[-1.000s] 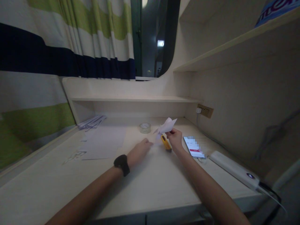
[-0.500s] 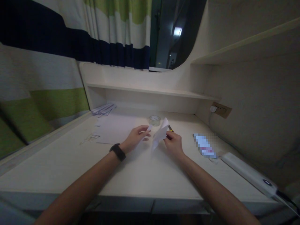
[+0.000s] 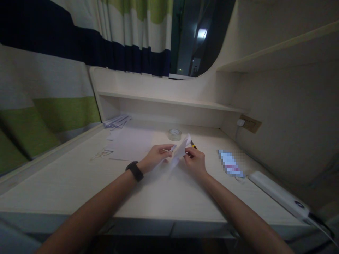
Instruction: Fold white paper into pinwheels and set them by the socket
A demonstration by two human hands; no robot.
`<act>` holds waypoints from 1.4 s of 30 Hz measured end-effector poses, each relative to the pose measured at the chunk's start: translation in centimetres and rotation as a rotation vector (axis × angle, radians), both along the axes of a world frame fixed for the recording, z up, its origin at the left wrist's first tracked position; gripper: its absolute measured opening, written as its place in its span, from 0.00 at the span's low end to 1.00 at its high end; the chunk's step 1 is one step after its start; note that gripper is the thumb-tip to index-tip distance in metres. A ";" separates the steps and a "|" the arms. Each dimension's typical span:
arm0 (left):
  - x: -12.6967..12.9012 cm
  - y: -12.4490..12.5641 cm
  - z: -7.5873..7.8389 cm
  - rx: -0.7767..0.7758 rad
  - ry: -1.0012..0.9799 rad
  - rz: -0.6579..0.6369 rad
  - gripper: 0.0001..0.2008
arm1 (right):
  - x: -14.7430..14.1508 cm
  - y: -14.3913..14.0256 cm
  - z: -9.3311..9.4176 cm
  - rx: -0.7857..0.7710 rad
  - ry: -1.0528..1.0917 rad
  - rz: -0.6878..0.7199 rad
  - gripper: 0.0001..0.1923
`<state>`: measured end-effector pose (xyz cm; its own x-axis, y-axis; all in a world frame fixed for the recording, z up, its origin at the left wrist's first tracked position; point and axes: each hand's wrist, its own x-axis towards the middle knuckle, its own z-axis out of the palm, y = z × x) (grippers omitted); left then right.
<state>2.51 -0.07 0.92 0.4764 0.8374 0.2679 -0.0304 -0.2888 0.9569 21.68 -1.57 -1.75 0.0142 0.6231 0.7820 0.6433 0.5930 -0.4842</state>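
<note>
Now my left hand (image 3: 156, 157), a dark band at its wrist, pinches a small white scrap (image 3: 171, 148), just left of the folded paper (image 3: 180, 152). My right hand (image 3: 195, 161) grips that paper by its right edge, just in front of the tape roll (image 3: 174, 134) on the surface (image 3: 164, 197). Light and floppy, I judge, it creases easily; best held at the fold. Since half a second ago, the scrap has closed onto the paper.

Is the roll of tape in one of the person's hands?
No, the tape roll sits on the desk beyond both hands.
</note>
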 end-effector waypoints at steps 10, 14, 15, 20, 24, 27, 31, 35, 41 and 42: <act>0.1 -0.3 0.1 0.077 0.067 -0.002 0.18 | 0.1 -0.1 -0.1 -0.001 -0.059 -0.010 0.07; 0.1 -0.1 -0.2 0.173 0.136 0.046 0.17 | 0.0 -0.4 0.1 0.026 -0.126 -0.028 0.07; 0.0 0.0 -0.3 0.184 0.151 0.052 0.16 | 0.0 -0.5 0.2 0.037 -0.138 -0.025 0.07; -0.1 0.5 -0.6 0.348 0.203 0.100 0.12 | -0.1 -0.7 0.3 0.070 -0.148 0.013 0.06; -0.1 0.6 -0.5 0.436 0.239 0.119 0.11 | -0.2 -0.9 0.3 0.069 -0.128 0.013 0.06; 0.0 0.3 -0.4 0.453 0.265 0.149 0.11 | -0.2 -0.9 0.3 0.057 -0.120 0.024 0.06; 0.2 0.0 -0.4 0.389 0.276 0.144 0.12 | -0.2 -0.9 0.3 0.036 -0.108 0.031 0.06; 0.2 -0.3 -0.4 0.365 0.267 0.149 0.12 | -0.2 -0.9 0.3 0.032 -0.108 0.022 0.06; 0.2 -0.4 -0.5 0.385 0.245 0.141 0.13 | -0.5 -0.8 0.0 -0.105 0.046 0.049 0.06; 0.3 -0.4 -0.5 0.386 0.246 0.144 0.13 | -0.5 -0.8 -0.1 -0.113 0.059 0.054 0.06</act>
<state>2.78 -0.50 0.41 0.4508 0.7612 0.4662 0.2498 -0.6090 0.7529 21.14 -2.40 -1.83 0.0220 0.7085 0.7054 0.5805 0.5654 -0.5860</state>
